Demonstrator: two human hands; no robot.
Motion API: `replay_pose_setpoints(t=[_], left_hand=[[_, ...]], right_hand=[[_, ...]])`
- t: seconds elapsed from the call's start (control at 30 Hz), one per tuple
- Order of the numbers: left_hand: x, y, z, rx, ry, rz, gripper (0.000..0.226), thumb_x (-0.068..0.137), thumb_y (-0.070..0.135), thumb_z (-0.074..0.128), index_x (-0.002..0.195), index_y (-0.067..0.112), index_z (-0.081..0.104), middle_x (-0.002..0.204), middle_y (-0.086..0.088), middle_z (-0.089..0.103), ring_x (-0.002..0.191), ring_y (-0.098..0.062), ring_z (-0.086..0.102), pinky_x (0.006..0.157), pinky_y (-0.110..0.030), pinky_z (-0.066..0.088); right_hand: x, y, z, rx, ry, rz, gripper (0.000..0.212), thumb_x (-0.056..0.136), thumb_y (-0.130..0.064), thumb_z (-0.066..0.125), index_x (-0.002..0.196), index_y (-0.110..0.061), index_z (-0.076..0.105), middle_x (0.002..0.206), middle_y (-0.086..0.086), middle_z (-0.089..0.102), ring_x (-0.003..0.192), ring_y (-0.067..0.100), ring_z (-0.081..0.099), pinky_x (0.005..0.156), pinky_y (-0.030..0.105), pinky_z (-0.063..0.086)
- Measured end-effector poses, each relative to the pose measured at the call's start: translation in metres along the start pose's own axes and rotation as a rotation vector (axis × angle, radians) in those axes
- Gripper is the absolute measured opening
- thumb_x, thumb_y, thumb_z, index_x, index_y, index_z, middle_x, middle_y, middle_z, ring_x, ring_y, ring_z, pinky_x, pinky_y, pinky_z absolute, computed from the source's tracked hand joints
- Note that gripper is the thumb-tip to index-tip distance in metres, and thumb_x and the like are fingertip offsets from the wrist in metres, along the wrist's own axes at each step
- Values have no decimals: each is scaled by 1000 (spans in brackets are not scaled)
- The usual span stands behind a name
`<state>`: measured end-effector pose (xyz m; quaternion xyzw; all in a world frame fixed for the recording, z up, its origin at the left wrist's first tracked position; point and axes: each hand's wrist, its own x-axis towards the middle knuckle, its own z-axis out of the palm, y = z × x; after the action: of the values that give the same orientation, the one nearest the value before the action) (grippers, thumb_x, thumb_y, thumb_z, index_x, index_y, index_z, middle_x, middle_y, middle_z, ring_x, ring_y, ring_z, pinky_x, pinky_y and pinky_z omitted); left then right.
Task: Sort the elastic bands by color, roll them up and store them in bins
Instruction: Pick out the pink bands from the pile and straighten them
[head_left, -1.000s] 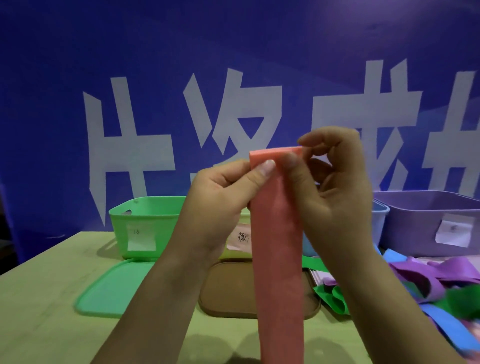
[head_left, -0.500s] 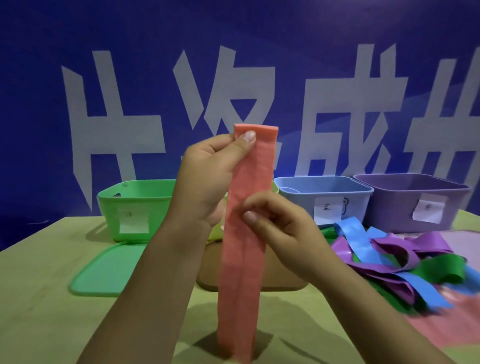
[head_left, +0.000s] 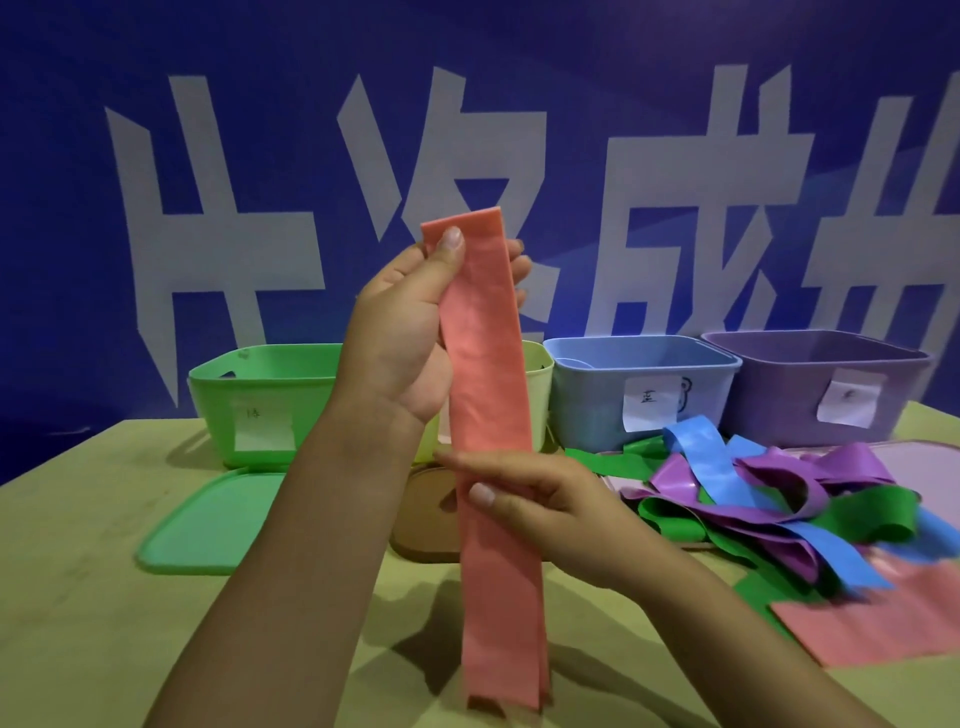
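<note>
The pink band (head_left: 488, 415) hangs vertically; left hand (head_left: 410, 332) pinches its top end; right hand (head_left: 540, 499) pinches mid-length, nearer the free bottom end.

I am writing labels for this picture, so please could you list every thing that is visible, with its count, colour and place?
pink band: 1, salmon pink, held upright in the middle
green bin: 1, green, back left on the table
yellow-green bin: 1, behind the pink band, mostly hidden
blue bin: 1, light blue, back, right of centre
purple bin: 1, purple, back right
green lid: 1, flat before the green bin
brown lid: 1, flat at centre
loose bands: pile, count unclear, blue, purple, green and pink, right
table: 1, pale yellow-green
left hand: pinches the band's top
right hand: pinches the band at mid-length
</note>
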<state>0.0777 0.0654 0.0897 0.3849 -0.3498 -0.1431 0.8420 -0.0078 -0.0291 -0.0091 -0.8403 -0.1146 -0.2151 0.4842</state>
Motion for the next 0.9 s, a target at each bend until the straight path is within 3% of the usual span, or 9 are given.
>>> replay_pose_setpoints(t=[0.2, 0.33, 0.67, 0.8, 0.9], left_hand=[[9, 7, -11, -61, 72, 64, 20, 96, 16, 49, 100, 3, 64, 84, -10, 73, 82, -20, 72, 72, -31, 58], [16, 10, -22, -52, 106, 86, 23, 96, 17, 50, 109, 1, 60, 86, -10, 73, 85, -20, 72, 73, -32, 57], [22, 3, -28, 10, 116, 26, 21, 95, 18, 52, 105, 4, 63, 90, -11, 73, 89, -22, 71, 72, -33, 58], [23, 2, -31, 28, 119, -12, 27, 94, 18, 53, 112, 0, 61, 98, -14, 72, 91, -22, 71, 70, -32, 58], [22, 1, -31, 110, 149, -12, 25, 93, 17, 55, 110, 1, 63, 101, -16, 71, 90, -22, 71, 73, -33, 57]], right_hand=[[-6, 2, -2, -1, -88, 75, 39, 92, -4, 56, 101, -38, 69, 98, -23, 70, 103, 1, 63, 92, 22, 49], [-14, 7, -1, -21, -116, 116, 32, 90, -5, 58, 95, -34, 71, 94, -27, 65, 96, -6, 60, 82, 11, 45], [-30, 14, -3, -59, -197, 206, 36, 89, -6, 61, 92, -42, 65, 93, -29, 66, 90, -9, 60, 78, 10, 44], [-39, 22, -1, -61, -202, 281, 32, 88, -4, 62, 86, -35, 64, 79, -27, 66, 67, -11, 58, 61, 7, 42], [-44, 31, -4, -133, -178, 319, 31, 86, -4, 63, 82, -35, 66, 76, -30, 64, 67, -12, 58, 59, 6, 41]])
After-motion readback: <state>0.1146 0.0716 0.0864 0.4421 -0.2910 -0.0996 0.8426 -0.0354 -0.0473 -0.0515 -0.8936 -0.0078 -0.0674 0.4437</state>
